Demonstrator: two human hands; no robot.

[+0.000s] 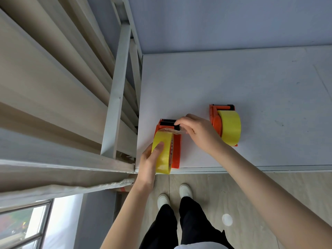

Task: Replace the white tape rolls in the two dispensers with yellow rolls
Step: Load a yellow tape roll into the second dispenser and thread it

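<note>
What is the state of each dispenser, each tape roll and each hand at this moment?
Near dispenser: loaded with a yellow roll.
Near roll: gripped by the left hand.
Tape end: peeled loose, pinched by the right hand.
Far dispenser: loaded, untouched.
Far roll: yellow, mounted, untouched.

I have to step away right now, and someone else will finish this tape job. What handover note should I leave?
Left hand holds the near yellow roll, seated in the near dispenser at the table's front edge.
Right hand pinches the tape end by that dispenser's cutter.
Done: the right dispenser carries a second yellow roll; no white rolls in view.
Left: probably lead the end to the cutter, then let go.
</note>
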